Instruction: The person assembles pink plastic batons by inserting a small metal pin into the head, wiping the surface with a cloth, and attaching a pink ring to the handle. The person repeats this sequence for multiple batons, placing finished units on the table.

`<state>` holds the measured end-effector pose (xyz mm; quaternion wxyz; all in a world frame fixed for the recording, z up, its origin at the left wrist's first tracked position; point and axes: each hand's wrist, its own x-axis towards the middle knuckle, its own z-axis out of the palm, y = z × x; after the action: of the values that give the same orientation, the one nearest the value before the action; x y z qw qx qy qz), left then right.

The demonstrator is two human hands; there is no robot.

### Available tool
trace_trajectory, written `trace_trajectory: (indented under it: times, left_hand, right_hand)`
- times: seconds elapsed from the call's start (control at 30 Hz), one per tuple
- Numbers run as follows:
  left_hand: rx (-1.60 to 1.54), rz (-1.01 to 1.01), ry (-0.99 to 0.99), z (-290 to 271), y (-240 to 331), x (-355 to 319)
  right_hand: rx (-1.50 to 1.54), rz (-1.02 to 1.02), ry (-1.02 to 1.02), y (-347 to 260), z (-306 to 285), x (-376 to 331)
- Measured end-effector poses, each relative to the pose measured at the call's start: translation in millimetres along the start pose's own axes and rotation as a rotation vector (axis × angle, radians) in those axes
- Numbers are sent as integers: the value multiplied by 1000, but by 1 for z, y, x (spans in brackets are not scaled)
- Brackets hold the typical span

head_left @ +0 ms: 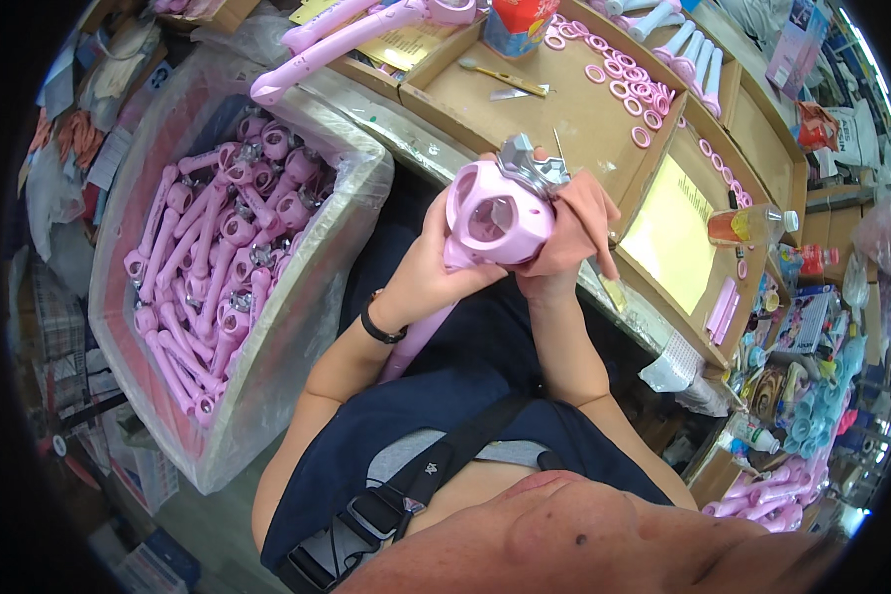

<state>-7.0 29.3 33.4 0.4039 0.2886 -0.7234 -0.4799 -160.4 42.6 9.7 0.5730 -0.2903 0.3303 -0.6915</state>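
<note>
I watched from the head view as my left hand [428, 265] wrapped its fingers around the neck of the pink plastic part [495, 213], thumb pressed along its side, holding it up above the lap, just short of the near edge of the cardboard tray [564, 119]. The part's long handle ran down from that hand and was lost against the dark apron, so I could not see its end. My right hand [554, 259] pressed a peach-coloured cloth [582, 213] against the part's right side; the cloth covered most of those fingers, and I could only tell they were curled tight on the fabric. A grey metal fitting [527, 166] stuck out of the part's top, its shape hard to make out. Left of the part stood a plastic-lined box [297, 327] of matching pink handles [213, 257], too tangled to count. On the tray beyond the part lay loose pink rings [632, 87], a small brush [505, 79] and a red and blue container [517, 22], cut off by the upper edge. Right of the part, a yellow sheet [675, 233] lay flat in a tray compartment, its print too small to read, with a small bottle of orange liquid [747, 226] beside it. Farther right, colourful packets [812, 327] blurred toward the rim.
</note>
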Motion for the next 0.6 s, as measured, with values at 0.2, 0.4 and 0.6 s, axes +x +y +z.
trace_trajectory:
  times: [0.2, 0.4, 0.6]
  left_hand:
    - [-948, -344, -48, -13, 3, 1]
    - [-906, -148, 337, -46, -5, 19]
    - [-876, -78, 698, -69, -15, 17]
  right_hand:
    - [45, 9, -374, 34, -2, -6]
    - [-20, 343, -173, 39, 9, -40]
    - [19, 622, -157, 34, 0, -56]
